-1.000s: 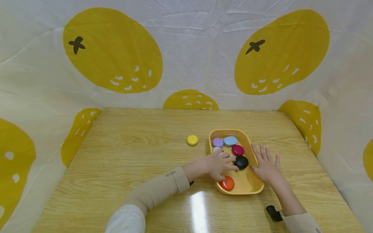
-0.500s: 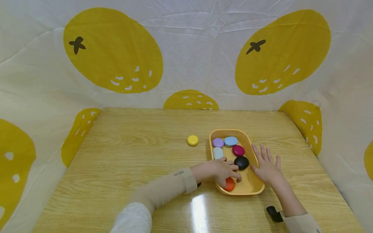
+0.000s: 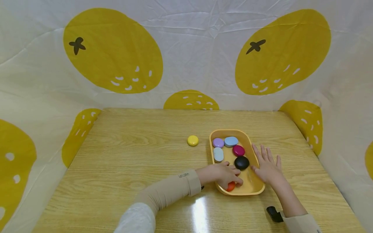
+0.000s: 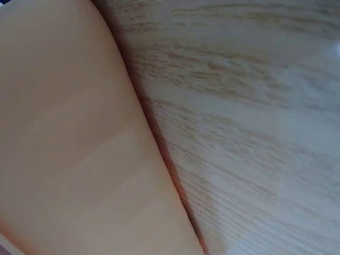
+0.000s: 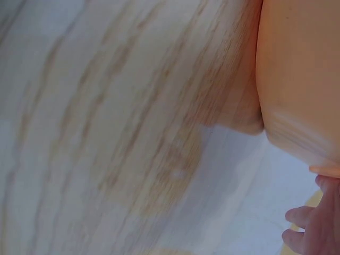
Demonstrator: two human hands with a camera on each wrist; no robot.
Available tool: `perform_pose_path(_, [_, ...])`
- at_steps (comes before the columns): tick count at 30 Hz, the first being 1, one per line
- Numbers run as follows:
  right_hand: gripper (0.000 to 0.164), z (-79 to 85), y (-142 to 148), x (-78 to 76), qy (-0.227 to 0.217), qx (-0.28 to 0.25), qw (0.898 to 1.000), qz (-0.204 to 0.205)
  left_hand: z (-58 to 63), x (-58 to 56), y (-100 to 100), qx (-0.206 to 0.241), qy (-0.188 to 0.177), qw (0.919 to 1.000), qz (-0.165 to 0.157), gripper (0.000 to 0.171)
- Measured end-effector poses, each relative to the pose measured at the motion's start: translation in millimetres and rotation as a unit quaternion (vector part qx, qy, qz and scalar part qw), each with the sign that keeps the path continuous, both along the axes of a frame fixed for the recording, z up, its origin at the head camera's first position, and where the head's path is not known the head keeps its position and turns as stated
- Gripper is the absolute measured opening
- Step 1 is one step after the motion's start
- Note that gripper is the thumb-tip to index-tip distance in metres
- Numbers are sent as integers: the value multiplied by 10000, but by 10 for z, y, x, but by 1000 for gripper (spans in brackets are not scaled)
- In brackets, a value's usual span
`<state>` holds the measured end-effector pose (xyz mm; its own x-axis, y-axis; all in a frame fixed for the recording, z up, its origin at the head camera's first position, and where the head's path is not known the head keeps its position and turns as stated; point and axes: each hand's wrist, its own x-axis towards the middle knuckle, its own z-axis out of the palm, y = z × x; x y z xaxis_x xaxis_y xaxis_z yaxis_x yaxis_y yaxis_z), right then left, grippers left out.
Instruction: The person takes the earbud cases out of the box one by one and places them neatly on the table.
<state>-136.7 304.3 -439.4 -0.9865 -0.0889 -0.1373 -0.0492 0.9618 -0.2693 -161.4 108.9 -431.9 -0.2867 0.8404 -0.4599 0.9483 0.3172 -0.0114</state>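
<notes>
In the head view my left hand (image 3: 228, 175) reaches into the orange tray (image 3: 256, 190). Its curled fingers and thumb pinch a shiny orange-red round piece (image 3: 231, 186) near the tray's front left corner, covering much of it. Just beyond that hand lies a black rounded piece (image 3: 241, 162). My right hand (image 3: 267, 169) rests along the tray's right rim, fingers spread and straight. Also in the tray are a pale grey oval piece (image 3: 218, 155), a purple one (image 3: 218, 142), a light blue one (image 3: 231, 141) and a magenta one (image 3: 238, 150).
A yellow round piece (image 3: 192, 140) lies on the wooden table (image 3: 140, 139), left of the tray. A white cloth (image 3: 198, 58) with yellow fruit shapes hangs behind and at both sides. Tray wall fills part of both wrist views.
My left hand has moved toward the tray's front and closed around the orange-red piece, uncovering the pale grey one. My right hand has stayed at the rim.
</notes>
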Motion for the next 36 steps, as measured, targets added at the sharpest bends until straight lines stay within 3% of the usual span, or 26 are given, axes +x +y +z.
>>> perform_pose_path(6, [82,-5,6,-4,-3,7,10000,1,-4,8,2,-30,110,9999,51,37])
perform_pose_path(14, [83,-6,7,-13,-30,6,10000,-6,-20,12,-7,21,290,9995,95,57])
perform_pose_path(22, [83,1,-1,-7,-95,-28,9999,-22,-38,-87,-68,895,675,9937,85,63])
perform_pose_path(25, [83,-6,1,-1,-92,-15,10000,-29,27,-179,-160,1424,850,9859,215,60])
perform_pose_path(28, [83,-14,4,3,-103,-31,9999,-29,123,-309,-331,2037,1081,9719,481,57])
perform_pose_path(32, [83,-14,5,5,-109,-80,9999,-17,246,-520,-669,2613,1151,9518,1125,54])
perform_pose_path(36, [83,-11,5,9,-95,-80,9999,-32,277,-736,-1054,2869,936,9341,1907,50])
